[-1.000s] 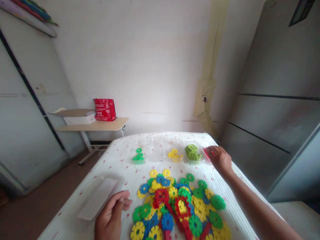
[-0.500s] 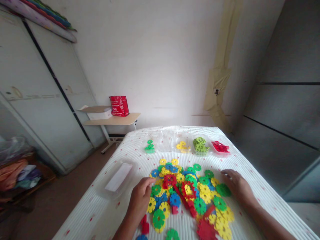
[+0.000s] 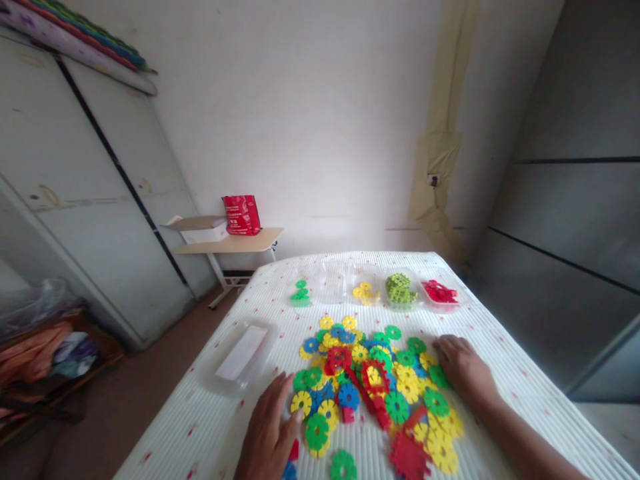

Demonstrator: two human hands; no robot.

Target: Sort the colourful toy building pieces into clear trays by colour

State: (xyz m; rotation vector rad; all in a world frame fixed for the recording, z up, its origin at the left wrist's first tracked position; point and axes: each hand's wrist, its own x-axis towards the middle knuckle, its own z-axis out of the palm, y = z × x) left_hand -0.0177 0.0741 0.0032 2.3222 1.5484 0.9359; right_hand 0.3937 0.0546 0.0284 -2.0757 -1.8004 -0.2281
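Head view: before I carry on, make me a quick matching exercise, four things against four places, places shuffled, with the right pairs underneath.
Things
1. Left hand
2. Lime-green pieces
3. Red bag
4. Right hand

Places
A. At the right edge of the loose pile
B. On the small table by the wall
C. At the left edge of the loose pile
D. Beyond the pile, between the tubbed yellow pieces and the tubbed red pieces

Pairs
1-C
2-D
3-B
4-A
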